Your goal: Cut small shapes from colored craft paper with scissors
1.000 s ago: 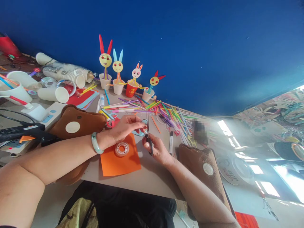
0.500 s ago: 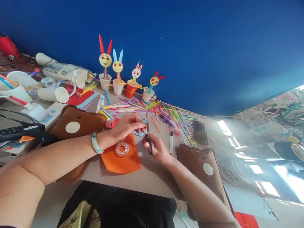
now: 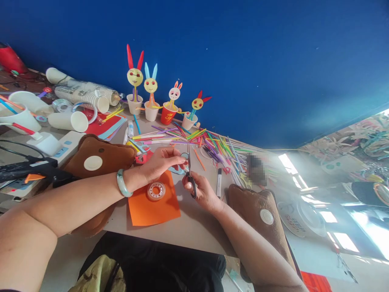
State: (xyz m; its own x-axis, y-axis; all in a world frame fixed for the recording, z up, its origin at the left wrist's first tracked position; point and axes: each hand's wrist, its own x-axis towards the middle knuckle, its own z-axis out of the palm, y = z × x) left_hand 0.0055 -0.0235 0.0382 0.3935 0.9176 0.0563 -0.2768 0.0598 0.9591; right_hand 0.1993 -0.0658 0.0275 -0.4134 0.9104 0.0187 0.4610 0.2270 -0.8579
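- The disc (image 3: 184, 155), small and bluish, was above the table (image 3: 200, 229), between thumb and fingers of the left hand (image 3: 165, 162), which was pinched nearly closed.
- The scissors (image 3: 190, 178) pointed away from the person, blades just beside the disc; contact could not be determined.
- The right hand (image 3: 203, 190) was curled around their handles.
- The tape (image 3: 151, 190) lay on orange paper (image 3: 161, 215).
- Sticks (image 3: 212, 142) lay heaped beyond both hands.
- Four rabbit figures (image 3: 151, 85) stood in cups (image 3: 151, 112) near the wall (image 3: 231, 61).
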